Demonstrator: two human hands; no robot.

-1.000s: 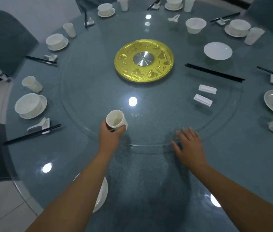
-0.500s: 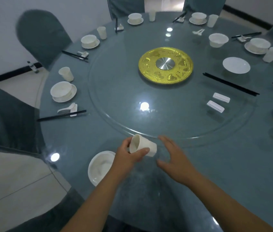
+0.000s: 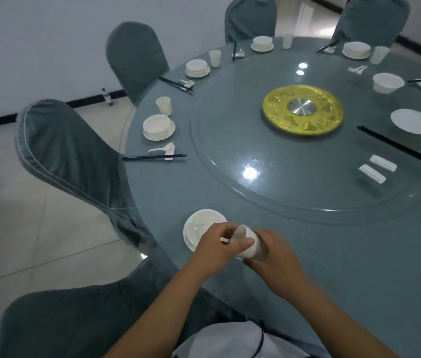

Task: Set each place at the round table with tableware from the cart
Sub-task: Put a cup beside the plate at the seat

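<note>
Both my hands hold a small white cup [image 3: 247, 246] tipped on its side above the near edge of the round grey table [image 3: 333, 254]. My left hand [image 3: 217, 246] grips the cup near its rim, thumb across its side. My right hand [image 3: 276, 254] wraps round its base from the right. Just left of the hands a white plate [image 3: 199, 228] lies on the table, partly hidden by my left hand. A small white piece shows between my left fingers; I cannot tell what it is.
Set places with bowls on saucers [image 3: 159, 127], cups [image 3: 164, 105], spoons and black chopsticks [image 3: 153, 157] ring the far and left rim. On the glass turntable [image 3: 230, 151] lie a gold centre disc [image 3: 302, 109], a plate [image 3: 412, 121], a bowl [image 3: 388, 83], chopsticks [image 3: 400, 147] and two rests [image 3: 377, 167]. Covered chairs [image 3: 67, 156] stand left.
My left hand carried the cup from the turntable's edge back to the near rim and tipped it sideways. My right hand left the table and took hold of the cup's base.
</note>
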